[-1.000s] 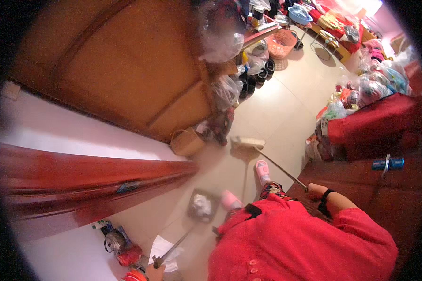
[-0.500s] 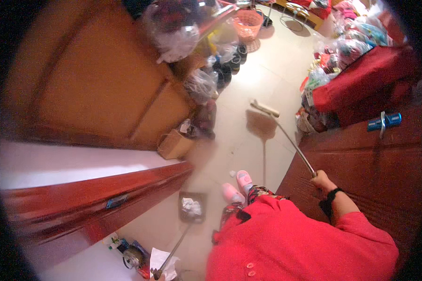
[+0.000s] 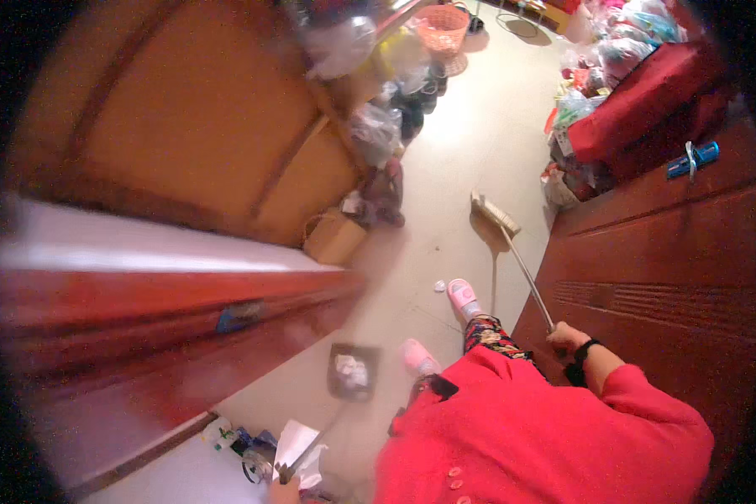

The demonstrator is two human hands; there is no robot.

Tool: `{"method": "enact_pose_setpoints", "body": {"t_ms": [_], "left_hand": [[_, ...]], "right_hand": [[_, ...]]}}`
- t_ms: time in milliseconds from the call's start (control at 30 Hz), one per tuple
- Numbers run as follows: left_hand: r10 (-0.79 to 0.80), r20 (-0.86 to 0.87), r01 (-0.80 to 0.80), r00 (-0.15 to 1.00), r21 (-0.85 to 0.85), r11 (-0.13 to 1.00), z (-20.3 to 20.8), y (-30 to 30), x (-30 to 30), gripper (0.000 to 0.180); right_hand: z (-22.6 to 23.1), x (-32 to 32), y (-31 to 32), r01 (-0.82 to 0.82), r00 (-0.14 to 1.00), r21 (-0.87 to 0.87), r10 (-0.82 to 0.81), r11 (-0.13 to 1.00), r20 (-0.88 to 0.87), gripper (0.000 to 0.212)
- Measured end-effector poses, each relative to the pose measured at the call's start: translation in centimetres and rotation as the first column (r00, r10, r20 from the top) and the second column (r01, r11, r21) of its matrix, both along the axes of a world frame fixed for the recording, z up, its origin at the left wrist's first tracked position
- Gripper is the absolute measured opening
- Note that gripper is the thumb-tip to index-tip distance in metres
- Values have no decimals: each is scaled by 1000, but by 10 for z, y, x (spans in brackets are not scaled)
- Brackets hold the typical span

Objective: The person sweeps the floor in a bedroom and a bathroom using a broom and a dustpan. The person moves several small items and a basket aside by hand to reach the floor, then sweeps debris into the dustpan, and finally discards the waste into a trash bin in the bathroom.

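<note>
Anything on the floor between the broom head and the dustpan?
Yes, a white scrap lies roughly on the straight line from broom to dustpan, by the right slipper; the left slipper sits close beside that line.

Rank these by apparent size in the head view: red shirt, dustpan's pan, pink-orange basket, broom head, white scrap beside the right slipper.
Largest to smallest:
Red shirt
Dustpan's pan and pink-orange basket: too alike to rank
Broom head
White scrap
</note>
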State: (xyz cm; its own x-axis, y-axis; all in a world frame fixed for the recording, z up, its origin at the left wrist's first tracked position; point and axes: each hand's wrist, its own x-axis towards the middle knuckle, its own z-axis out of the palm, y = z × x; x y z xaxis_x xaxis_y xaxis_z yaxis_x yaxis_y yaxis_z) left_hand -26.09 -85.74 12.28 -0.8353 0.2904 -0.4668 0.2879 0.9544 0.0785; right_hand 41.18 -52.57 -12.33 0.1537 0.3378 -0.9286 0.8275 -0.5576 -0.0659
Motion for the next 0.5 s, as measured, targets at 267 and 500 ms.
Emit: {"method": "enact_pose_setpoints", "body": {"t_ms": [267, 500], "left_hand": [[-94, -76, 96, 993, 23, 995, -36, -82, -57, 33], [-122, -49, 112, 991, -166, 980, -52, -118, -78, 44]], "right_hand": [[70, -50, -106, 69, 990, 129, -52, 989, -130, 27], [63, -90, -69, 99, 987, 382, -40, 919, -159, 16]]}}
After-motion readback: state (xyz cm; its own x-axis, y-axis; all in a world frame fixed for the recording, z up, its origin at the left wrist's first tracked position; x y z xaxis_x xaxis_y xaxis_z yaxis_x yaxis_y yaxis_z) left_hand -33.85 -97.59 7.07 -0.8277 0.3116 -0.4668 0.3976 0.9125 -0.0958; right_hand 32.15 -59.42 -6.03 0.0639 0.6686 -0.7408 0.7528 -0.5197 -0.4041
